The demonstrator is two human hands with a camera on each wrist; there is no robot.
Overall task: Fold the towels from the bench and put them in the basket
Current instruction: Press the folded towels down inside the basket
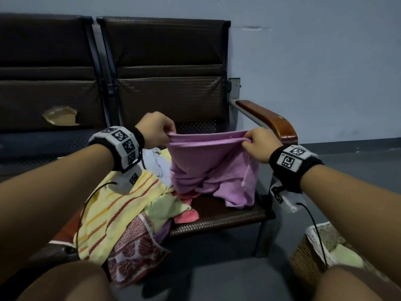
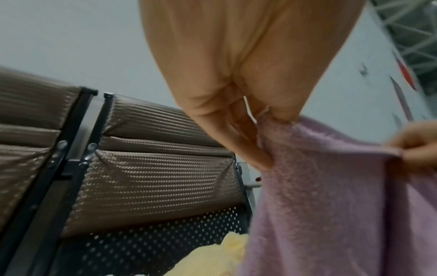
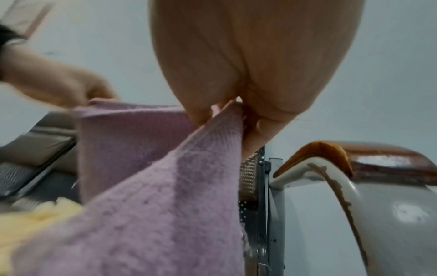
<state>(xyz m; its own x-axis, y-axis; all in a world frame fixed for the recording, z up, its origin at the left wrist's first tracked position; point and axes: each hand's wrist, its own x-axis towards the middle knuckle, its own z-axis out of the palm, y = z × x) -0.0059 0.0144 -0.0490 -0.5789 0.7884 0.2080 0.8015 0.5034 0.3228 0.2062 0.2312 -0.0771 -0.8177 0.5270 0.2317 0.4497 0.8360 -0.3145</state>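
Observation:
A purple towel (image 1: 208, 161) hangs stretched between both hands above the bench seat (image 1: 217, 220), its lower part bunched on the seat. My left hand (image 1: 168, 135) pinches its top left edge; my right hand (image 1: 249, 141) pinches its top right edge. In the left wrist view the left hand (image 2: 264, 121) grips the purple towel (image 2: 331, 205). In the right wrist view the right hand (image 3: 234, 115) pinches the towel's hem (image 3: 165, 186). A wicker basket (image 1: 308, 257) with a white liner stands on the floor at the lower right, a pale green towel (image 1: 345, 256) inside it.
A pile of towels lies on the bench's left side: a yellow striped one (image 1: 112, 209), a red patterned one (image 1: 134, 253), a green one (image 1: 167, 208), a pink one (image 1: 186, 216). A wooden armrest (image 1: 271, 118) borders the seat on the right. My knees fill the bottom corners.

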